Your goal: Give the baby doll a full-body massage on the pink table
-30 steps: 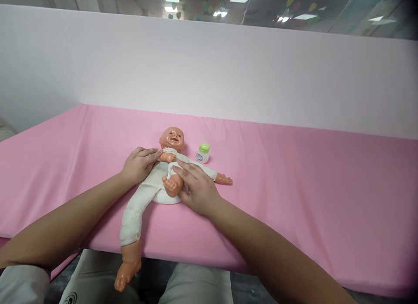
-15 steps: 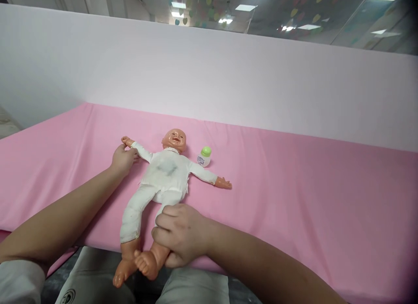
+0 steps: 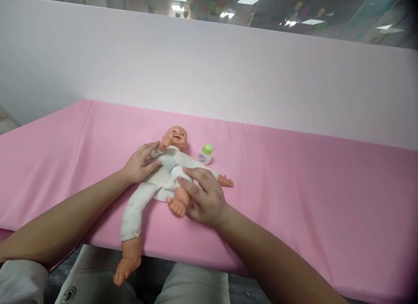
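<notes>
A baby doll (image 3: 163, 169) with a white cloth body and plastic head, hands and feet lies on its back on the pink cover (image 3: 277, 195). My left hand (image 3: 142, 163) is wrapped round the doll's arm on the left, which is folded up over its chest towards the chin. My right hand (image 3: 205, 197) grips the doll's leg on the right, bent up so that the foot is above the belly. The other leg is stretched out, its foot over the near edge. Beside the doll's head stands a small bottle (image 3: 205, 155) with a green cap.
A white panel (image 3: 209, 73) rises behind the pink surface. Beyond it are glass with heart-shaped stickers and ceiling lights. My knees are below the near edge.
My left hand has moved the doll's arm from stretched out to folded over the chest. My right hand has lifted the doll's leg from straight to bent over the belly.
</notes>
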Demonstrator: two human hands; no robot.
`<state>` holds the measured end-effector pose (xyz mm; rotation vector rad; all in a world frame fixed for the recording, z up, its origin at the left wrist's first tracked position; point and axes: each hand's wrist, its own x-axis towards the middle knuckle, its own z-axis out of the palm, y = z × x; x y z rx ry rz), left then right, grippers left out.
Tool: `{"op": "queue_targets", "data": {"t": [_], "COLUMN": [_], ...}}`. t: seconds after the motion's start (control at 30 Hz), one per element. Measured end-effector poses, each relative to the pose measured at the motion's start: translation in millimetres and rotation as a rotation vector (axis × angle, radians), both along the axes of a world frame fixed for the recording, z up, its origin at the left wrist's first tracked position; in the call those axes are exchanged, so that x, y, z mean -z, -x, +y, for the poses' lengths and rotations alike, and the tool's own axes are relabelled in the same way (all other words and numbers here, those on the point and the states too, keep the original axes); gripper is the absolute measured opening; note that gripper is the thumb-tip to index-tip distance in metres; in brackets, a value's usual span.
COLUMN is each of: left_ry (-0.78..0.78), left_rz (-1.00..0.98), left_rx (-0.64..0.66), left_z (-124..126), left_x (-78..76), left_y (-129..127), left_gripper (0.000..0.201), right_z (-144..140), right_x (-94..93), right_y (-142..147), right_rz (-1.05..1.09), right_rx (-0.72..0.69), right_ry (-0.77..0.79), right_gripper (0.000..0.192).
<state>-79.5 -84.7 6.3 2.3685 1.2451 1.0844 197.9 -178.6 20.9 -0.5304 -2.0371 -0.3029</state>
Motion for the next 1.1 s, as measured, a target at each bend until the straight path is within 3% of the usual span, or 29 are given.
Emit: {"op": "queue_targets", "data": {"t": [0.1,0.17,0.27,0.47,0.6,0.73,0.83,0.93,1.1], "left_ry": [-0.073,-0.094,-0.072,0.111,0.372,0.544,0.458,0.271,-0.016], "left_rz": [0.219,0.292,0.258,-0.179,-0.573,-0.802,-0.712,-0.471,0.068], "left_rx": [0.069,0.093,0.043,-0.298,-0.514,-0.546,-0.484,-0.407,-0.212], "left_z": [0,-1,-2,11,32,45,41,27,10], "left_x": [1.1,0.7,1.5,9.2,12.9,13.1,11.7,9.9,7.6], "left_y": [-4,-6,-8,2,21,35,32,21,0], "left_gripper": [0.068,0.066,0.063,0.059,0.046,0.038,0.048,0.058,0.052], "right_z": [17,24,22,-9,-28,-34,-32,-28,-9], "right_x": [3.3,6.0,7.7,8.7,11.7,14.3,14.2,10.9,5.3], "right_y": [-5,-6,-4,10,23,29,27,19,4], "right_rz": [-0.045,-0.069,-0.068,-0.119,-0.367,-0.594,-0.53,-0.31,-0.05], "right_rx": [0.154,0.183,0.133,-0.063,-0.316,-0.452,-0.451,-0.391,-0.072], "right_ry": [0.219,0.325,0.294,0.074,0.105,0.191,0.167,0.066,0.065], "right_gripper": [0.052,0.052,0.053,0.044,0.03,0.026,0.031,0.038,0.052]}}
